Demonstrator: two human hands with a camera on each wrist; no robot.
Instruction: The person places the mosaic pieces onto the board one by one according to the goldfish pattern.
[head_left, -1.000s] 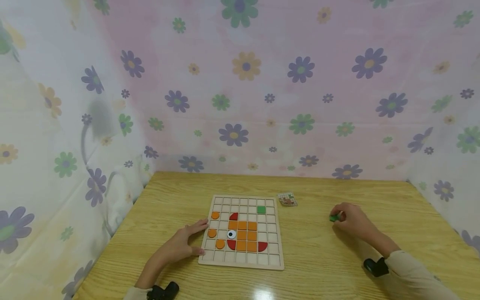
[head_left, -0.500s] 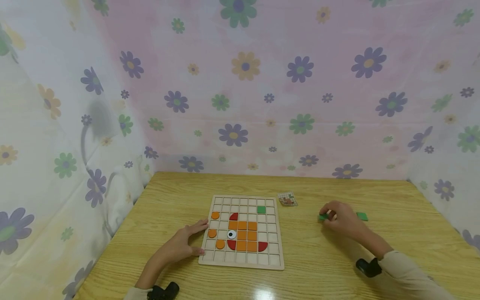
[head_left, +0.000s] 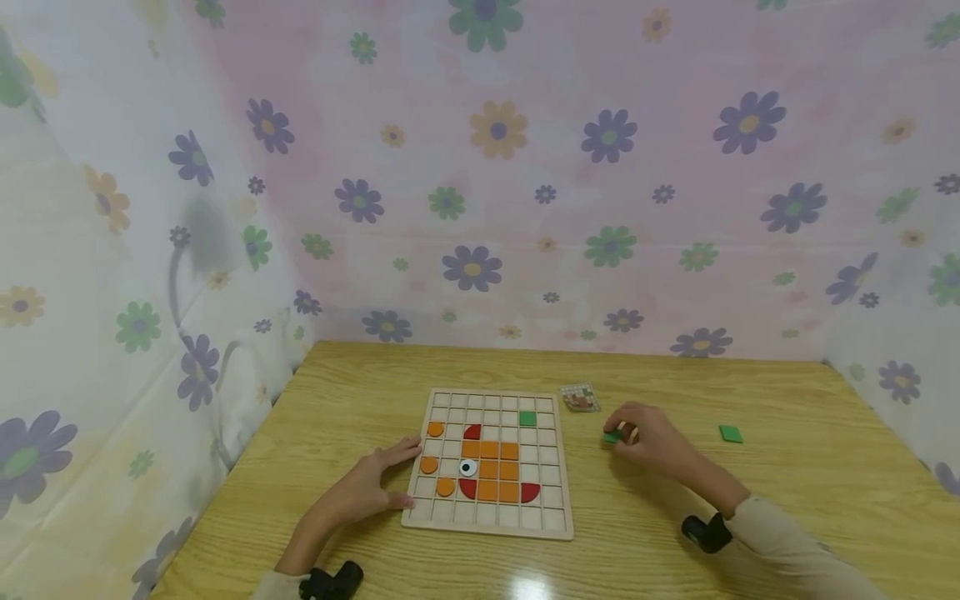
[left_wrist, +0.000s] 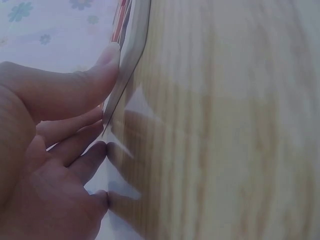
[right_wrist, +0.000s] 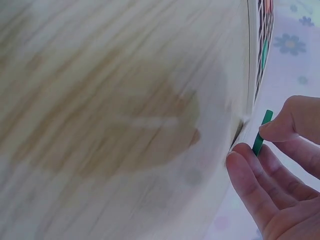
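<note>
A wooden grid board (head_left: 491,529) lies on the table, bearing orange squares (head_left: 489,470), red quarter-round tiles (head_left: 530,492), orange discs (head_left: 429,465), an eye piece (head_left: 467,467) and one green square (head_left: 528,418). My left hand (head_left: 367,487) rests at the board's left edge, thumb and fingertips touching it, fingers fairly straight. To the right of the board, my right hand (head_left: 652,437) pinches a green square tile (right_wrist: 262,132) between thumb and fingers, low over the table. The right wrist view shows this tile edge-on.
A second loose green tile (head_left: 731,433) lies on the table to the right of my right hand. A small picture card (head_left: 580,397) lies just past the board's upper right corner. Flowered cloth (head_left: 525,275) stands behind the wooden table (head_left: 645,550).
My right hand has moved left toward the board with a green tile, uncovering another green tile that stays behind on the table. My left hand keeps its place on the board.
</note>
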